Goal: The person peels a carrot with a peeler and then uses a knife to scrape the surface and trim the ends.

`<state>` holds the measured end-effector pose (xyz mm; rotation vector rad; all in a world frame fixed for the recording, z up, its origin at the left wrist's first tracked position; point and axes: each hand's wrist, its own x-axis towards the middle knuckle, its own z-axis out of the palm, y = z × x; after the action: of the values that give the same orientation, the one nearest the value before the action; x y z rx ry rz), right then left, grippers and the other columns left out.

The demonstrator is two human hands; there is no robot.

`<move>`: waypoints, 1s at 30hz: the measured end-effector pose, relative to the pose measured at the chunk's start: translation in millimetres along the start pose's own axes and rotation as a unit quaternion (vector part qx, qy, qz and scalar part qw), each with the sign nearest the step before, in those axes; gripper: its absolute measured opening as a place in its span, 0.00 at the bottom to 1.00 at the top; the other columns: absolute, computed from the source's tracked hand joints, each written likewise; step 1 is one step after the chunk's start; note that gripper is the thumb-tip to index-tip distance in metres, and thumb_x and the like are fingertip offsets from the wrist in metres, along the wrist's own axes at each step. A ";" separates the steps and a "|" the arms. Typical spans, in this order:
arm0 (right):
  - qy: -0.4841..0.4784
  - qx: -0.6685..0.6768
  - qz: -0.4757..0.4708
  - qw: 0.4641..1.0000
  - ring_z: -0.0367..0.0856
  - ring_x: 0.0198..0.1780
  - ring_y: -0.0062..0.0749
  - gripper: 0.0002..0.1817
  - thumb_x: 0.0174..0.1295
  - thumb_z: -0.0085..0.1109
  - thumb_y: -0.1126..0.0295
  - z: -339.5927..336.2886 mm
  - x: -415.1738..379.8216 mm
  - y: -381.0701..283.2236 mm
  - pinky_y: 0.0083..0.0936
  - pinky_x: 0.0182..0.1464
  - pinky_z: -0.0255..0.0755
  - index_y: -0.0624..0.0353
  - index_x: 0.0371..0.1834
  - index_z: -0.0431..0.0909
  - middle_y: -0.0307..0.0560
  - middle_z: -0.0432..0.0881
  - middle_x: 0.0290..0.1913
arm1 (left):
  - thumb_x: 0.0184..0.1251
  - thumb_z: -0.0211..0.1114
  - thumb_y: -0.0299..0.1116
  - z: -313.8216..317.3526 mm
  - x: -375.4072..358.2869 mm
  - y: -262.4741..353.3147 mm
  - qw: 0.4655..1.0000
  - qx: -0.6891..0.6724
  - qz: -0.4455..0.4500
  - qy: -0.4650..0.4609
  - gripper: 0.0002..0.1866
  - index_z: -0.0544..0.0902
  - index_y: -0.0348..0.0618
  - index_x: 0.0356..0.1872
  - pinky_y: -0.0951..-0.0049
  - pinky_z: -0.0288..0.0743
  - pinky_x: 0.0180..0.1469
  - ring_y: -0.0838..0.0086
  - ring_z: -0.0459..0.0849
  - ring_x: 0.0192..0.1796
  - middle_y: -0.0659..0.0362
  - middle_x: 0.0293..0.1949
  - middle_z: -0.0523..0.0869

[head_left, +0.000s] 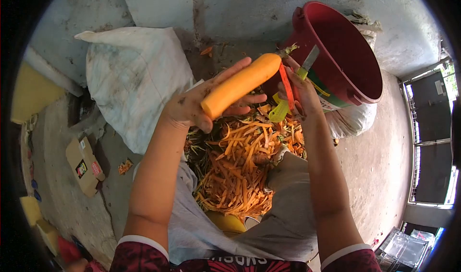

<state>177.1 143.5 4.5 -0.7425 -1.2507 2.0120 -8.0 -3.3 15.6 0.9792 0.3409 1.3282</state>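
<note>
A smooth peeled carrot lies slantwise across the palm of my left hand, whose fingers are spread beneath it. Its stem end, with a green stub, points up and right toward my right hand. That hand holds a red peeler beside the carrot's top, together with a small knife whose blade points upward from a yellow-green handle. Under my hands, between my legs, is a heap of orange peelings mixed with green stems.
A large red bucket stands tilted at the upper right, near a white sack. Another big whitish sack stands at the left by the wall. Flattened cardboard lies on the floor at left. Clear plastic containers are at lower right.
</note>
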 end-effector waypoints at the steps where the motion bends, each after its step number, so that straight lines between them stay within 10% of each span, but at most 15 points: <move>1: -0.003 0.000 -0.006 1.000 0.73 0.42 0.23 0.24 0.59 0.48 0.68 -0.9 0.5 0.6 0.17 0.43 0.68 0.62 0.58 0.57 0.45 0.72 0.46 | 0.21 0.77 0.47 -4.5 0.5 -1.1 0.999 -0.008 -0.029 -0.016 0.65 0.41 0.43 0.63 0.73 0.67 0.55 0.53 0.59 0.60 0.51 0.62 0.54; 7: -0.019 -0.118 -0.011 0.993 0.72 0.41 0.22 0.16 0.59 0.47 0.70 11.4 -8.2 -7.9 0.17 0.42 0.67 0.61 0.50 0.66 0.42 0.73 0.42 | 0.51 0.64 0.41 -4.4 6.4 -17.5 0.961 0.086 -0.187 0.187 0.30 0.63 0.38 0.52 0.80 0.73 0.31 0.78 0.76 0.26 0.56 0.38 0.77; 14: -0.014 -0.551 0.012 0.834 0.76 0.35 0.30 0.13 0.54 0.51 0.69 35.4 -26.5 -15.3 0.24 0.39 0.67 0.64 0.40 0.72 0.51 0.77 0.32 | 0.45 0.68 0.40 0.0 13.6 -15.3 0.863 0.339 -0.224 0.298 0.24 0.73 0.36 0.41 0.83 0.67 0.27 0.81 0.74 0.25 0.59 0.31 0.77; 30: 0.003 -0.585 -0.107 0.804 0.76 0.31 0.50 0.15 0.52 0.51 0.66 35.8 -27.8 11.1 0.34 0.34 0.69 0.68 0.37 0.73 0.60 0.76 0.27 | 0.47 0.65 0.34 2.9 15.0 -20.9 0.879 0.333 -0.238 0.245 0.14 0.74 0.35 0.32 0.83 0.61 0.16 0.84 0.68 0.13 0.63 0.17 0.73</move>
<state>165.6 98.8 11.6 -1.0406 -2.4358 0.8542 11.6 10.7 6.1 1.0038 1.4106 0.9842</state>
